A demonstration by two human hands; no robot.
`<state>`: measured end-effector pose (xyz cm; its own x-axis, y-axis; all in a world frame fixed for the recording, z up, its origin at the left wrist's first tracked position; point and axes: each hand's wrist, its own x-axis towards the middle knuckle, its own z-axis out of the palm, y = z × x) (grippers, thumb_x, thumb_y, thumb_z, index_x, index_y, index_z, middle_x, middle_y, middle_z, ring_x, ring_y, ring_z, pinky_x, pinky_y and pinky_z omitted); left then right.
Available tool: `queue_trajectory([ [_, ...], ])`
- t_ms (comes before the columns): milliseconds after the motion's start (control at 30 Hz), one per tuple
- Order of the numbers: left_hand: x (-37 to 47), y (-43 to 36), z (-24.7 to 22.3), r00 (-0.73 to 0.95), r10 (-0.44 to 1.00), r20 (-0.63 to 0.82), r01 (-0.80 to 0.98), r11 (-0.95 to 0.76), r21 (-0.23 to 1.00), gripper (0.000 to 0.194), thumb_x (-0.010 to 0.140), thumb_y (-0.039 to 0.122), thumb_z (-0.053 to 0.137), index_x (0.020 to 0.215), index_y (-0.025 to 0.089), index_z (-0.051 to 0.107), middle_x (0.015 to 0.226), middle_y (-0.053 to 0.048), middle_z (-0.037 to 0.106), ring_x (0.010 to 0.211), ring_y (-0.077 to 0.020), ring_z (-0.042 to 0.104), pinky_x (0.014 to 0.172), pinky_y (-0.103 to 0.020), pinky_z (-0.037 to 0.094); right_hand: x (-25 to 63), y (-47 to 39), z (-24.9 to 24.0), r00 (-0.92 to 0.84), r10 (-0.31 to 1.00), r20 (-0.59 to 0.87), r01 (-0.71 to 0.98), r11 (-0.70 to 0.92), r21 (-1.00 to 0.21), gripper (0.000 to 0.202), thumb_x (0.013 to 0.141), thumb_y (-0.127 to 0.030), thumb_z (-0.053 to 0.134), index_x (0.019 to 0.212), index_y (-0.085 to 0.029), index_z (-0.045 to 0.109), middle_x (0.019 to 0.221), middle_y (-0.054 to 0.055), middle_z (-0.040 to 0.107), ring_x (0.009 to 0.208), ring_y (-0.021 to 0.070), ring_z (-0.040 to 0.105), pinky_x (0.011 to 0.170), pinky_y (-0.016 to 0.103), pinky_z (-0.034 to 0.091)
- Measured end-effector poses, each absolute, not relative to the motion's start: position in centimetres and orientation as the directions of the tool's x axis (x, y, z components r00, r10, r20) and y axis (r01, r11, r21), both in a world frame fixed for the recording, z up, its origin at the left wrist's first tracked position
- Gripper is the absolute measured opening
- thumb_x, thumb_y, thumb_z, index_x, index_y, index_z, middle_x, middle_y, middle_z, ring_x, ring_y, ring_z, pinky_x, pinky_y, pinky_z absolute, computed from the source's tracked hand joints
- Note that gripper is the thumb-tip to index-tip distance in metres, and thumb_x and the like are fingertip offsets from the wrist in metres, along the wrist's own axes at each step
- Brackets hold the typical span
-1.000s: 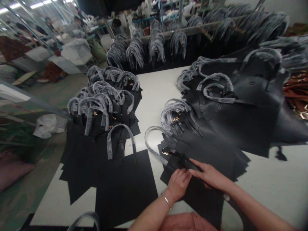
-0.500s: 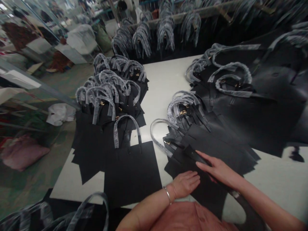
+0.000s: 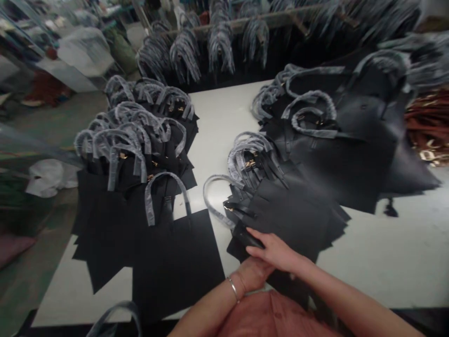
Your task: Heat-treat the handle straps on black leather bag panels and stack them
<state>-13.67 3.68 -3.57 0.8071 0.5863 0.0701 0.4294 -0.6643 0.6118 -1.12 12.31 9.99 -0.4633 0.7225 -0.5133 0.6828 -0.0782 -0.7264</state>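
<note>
My right hand (image 3: 275, 252) is closed round a dark black strip (image 3: 247, 237), which looks like leather. Its end points toward the wrapped handle (image 3: 212, 206) of the nearest bag panel. My left hand (image 3: 253, 275), with a bracelet at the wrist, rests low over the same black panel. Its fingers are mostly hidden behind my right hand, so their shape does not show. Under and beyond both hands, a fanned stack of black bag panels (image 3: 298, 201) lies on the table. Plastic-wrapped handles (image 3: 242, 152) and gold-coloured clasps (image 3: 250, 161) bunch at its upper end.
Left on the white table (image 3: 213, 117) lies one black panel (image 3: 175, 262) with a handle, beside an overlapping pile of panels (image 3: 108, 201). Larger black pieces (image 3: 343, 154) spread at the right. Behind stands a rack of wrapped handles (image 3: 220, 47); brown straps (image 3: 428, 121) sit far right.
My right hand has moved left with the black strip, toward the handle's base, and now overlaps my left hand. The left hand's fingers were visible and flat before. The whole view has shifted rightward.
</note>
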Motion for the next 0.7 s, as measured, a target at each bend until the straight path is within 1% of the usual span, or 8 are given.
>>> queue_trajectory([
  [67, -13.7, 3.5, -3.5, 0.773, 0.621, 0.128, 0.417, -0.650, 0.635, 0.037, 0.089, 0.011, 0.043, 0.124, 0.015, 0.053, 0.121, -0.008, 0.063, 0.120, -0.0205, 0.053, 0.102, -0.035, 0.043, 0.0, 12.8, 10.9, -0.423, 0.776, -0.469, 0.637, -0.114, -0.762, 0.066, 0.082, -0.046, 0.059, 0.142, -0.021, 0.046, 0.117, 0.009, 0.070, 0.103, 0.0260, 0.066, 0.089, 0.036, 0.050],
  [133, -13.5, 3.4, -3.1, 0.741, 0.644, 0.189, 0.410, -0.657, 0.632, 0.037, 0.088, 0.010, 0.044, 0.123, 0.015, 0.054, 0.122, -0.008, 0.062, 0.122, -0.0191, 0.052, 0.103, -0.035, 0.043, 2.6, 13.0, 11.9, -0.319, 0.829, -0.460, 0.558, -0.228, -0.798, 0.067, 0.085, -0.049, 0.056, 0.145, -0.024, 0.040, 0.082, 0.002, 0.074, 0.071, 0.0207, 0.070, 0.068, 0.031, 0.054],
  [200, -13.1, 3.5, -2.6, 0.699, 0.681, 0.216, 0.439, -0.648, 0.622, 0.034, 0.085, 0.010, 0.047, 0.117, 0.016, 0.058, 0.119, -0.008, 0.064, 0.119, -0.0194, 0.053, 0.100, -0.036, 0.046, 6.3, 12.7, 12.6, -0.152, 0.847, -0.509, 0.453, -0.398, -0.797, 0.069, 0.085, -0.051, 0.056, 0.146, -0.025, 0.037, 0.052, -0.007, 0.059, 0.043, 0.0148, 0.058, 0.046, 0.025, 0.047],
  [233, -12.8, 3.6, -2.2, 0.674, 0.706, 0.217, 0.465, -0.634, 0.618, 0.032, 0.084, 0.010, 0.048, 0.113, 0.016, 0.060, 0.117, -0.009, 0.064, 0.117, -0.0200, 0.054, 0.099, -0.037, 0.047, 8.3, 12.4, 12.8, -0.048, 0.847, -0.530, 0.396, -0.471, -0.788, 0.069, 0.084, -0.051, 0.058, 0.145, -0.025, 0.038, 0.049, -0.009, 0.054, 0.038, 0.0128, 0.054, 0.041, 0.023, 0.043],
  [300, -12.1, 4.1, -1.5, 0.618, 0.758, 0.208, 0.533, -0.599, 0.598, 0.029, 0.083, 0.011, 0.049, 0.109, 0.017, 0.062, 0.118, -0.010, 0.063, 0.115, -0.0215, 0.055, 0.099, -0.040, 0.047, 12.2, 11.5, 12.6, 0.138, 0.809, -0.571, 0.240, -0.587, -0.773, 0.066, 0.081, -0.051, 0.061, 0.139, -0.027, 0.042, 0.058, -0.008, 0.056, 0.036, 0.0100, 0.051, 0.036, 0.021, 0.039],
  [367, -11.4, 4.9, -0.9, 0.550, 0.812, 0.198, 0.628, -0.558, 0.542, 0.033, 0.086, 0.013, 0.047, 0.117, 0.017, 0.059, 0.129, -0.011, 0.056, 0.123, -0.0244, 0.049, 0.105, -0.047, 0.041, 15.5, 10.5, 11.9, 0.250, 0.739, -0.625, 0.102, -0.662, -0.742, 0.053, 0.078, -0.051, 0.064, 0.124, -0.026, 0.051, 0.058, -0.008, 0.055, 0.036, 0.0097, 0.050, 0.034, 0.020, 0.038],
  [500, -10.8, 6.5, -0.2, 0.434, 0.889, 0.143, 0.788, -0.452, 0.417, 0.049, 0.089, 0.022, 0.050, 0.136, 0.016, 0.043, 0.150, -0.014, 0.033, 0.140, -0.0311, 0.026, 0.110, -0.057, 0.029, 19.4, 9.3, 10.1, 0.258, 0.648, -0.717, -0.045, -0.733, -0.679, 0.033, 0.078, -0.052, 0.064, 0.089, -0.024, 0.050, 0.059, -0.006, 0.054, 0.037, 0.0092, 0.050, 0.034, 0.020, 0.039],
  [700, -10.6, 6.9, -0.1, 0.470, 0.876, 0.104, 0.807, -0.475, 0.350, 0.050, 0.089, 0.028, 0.051, 0.137, 0.018, 0.044, 0.151, -0.012, 0.031, 0.141, -0.0306, 0.022, 0.112, -0.055, 0.026, 20.7, 12.0, 8.6, 0.217, 0.673, -0.707, -0.085, -0.709, -0.700, 0.031, 0.082, -0.051, 0.057, 0.085, -0.023, 0.044, 0.060, -0.004, 0.054, 0.040, 0.0114, 0.050, 0.038, 0.024, 0.042],
])
